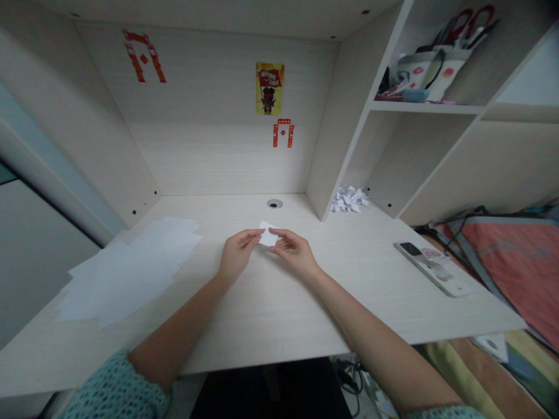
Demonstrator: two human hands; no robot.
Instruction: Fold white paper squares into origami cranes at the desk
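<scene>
One paper square point(268, 234) between both hands point(238, 253) point(293, 251)

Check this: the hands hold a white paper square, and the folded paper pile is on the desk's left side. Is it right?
No: the folded paper pile lies on the right side of the desk, in the head view. The left hand and right hand hold the white paper square.

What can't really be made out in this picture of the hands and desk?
All in the head view:
Small white paper: the left hand and right hand hide parts of it.
White paper pieces: too small to tell their shapes.
Phone-shaped object: its printed picture is blurred.
Red-handled scissors: the shelf holder hides their blades.
</scene>
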